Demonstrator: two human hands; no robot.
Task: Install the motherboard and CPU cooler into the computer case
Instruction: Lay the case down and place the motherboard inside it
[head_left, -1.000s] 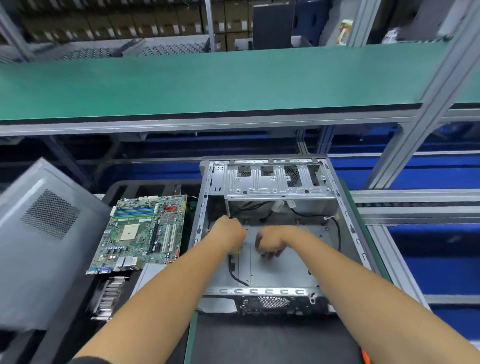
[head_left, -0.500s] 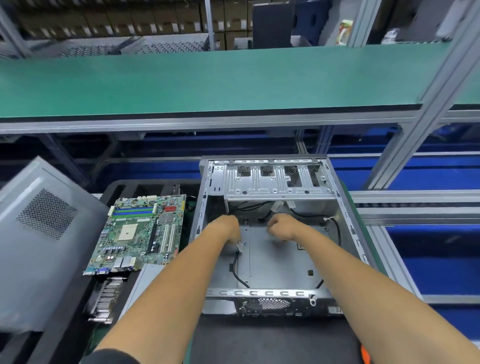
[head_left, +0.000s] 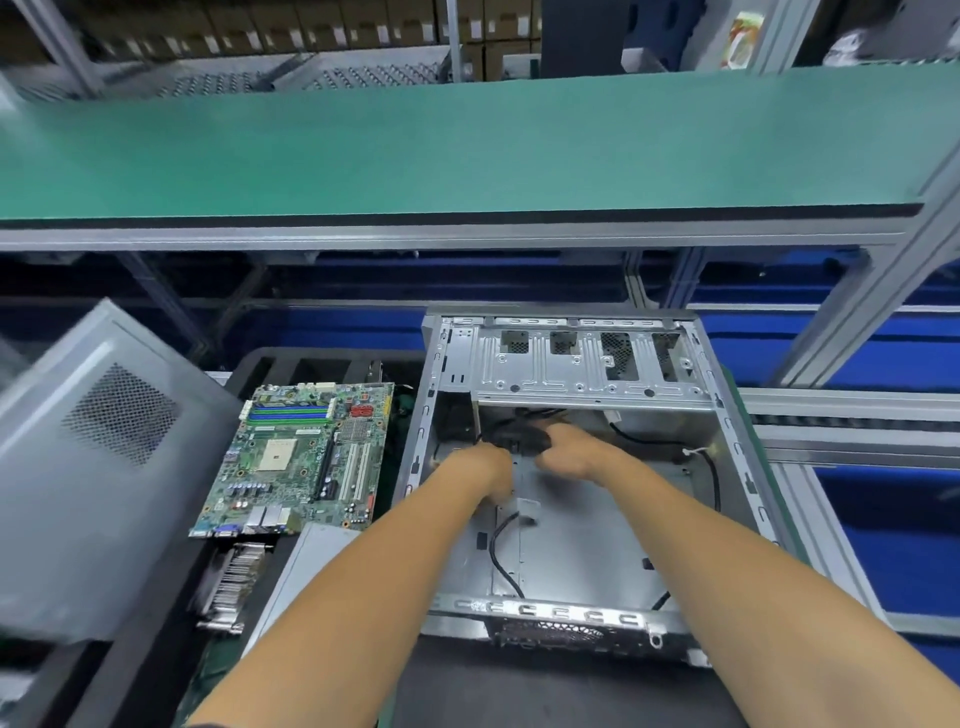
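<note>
The open grey computer case (head_left: 737, 467) lies on its side in front of me. Both my hands are inside it, near the back under the drive cage (head_left: 587, 364). My right hand (head_left: 576, 449) grips a bundle of black cables (head_left: 519, 439). My left hand (head_left: 483, 467) hangs just left of it, knuckles up, over the case floor; its fingers are hidden. The green motherboard (head_left: 306, 457) lies flat on a black tray (head_left: 270, 364) to the left of the case. A finned metal part (head_left: 234, 582), perhaps the cooler, lies below the board.
A grey side panel (head_left: 93, 467) with a mesh vent leans at the far left. A grey metal box (head_left: 317, 556) sits between the board and my left forearm. Another black cable (head_left: 498, 556) runs across the case floor. A green shelf (head_left: 467, 150) overhangs the bench.
My right hand has moved from mid-floor toward the case's back and now holds the black cable bundle. My left hand stayed almost in place.
</note>
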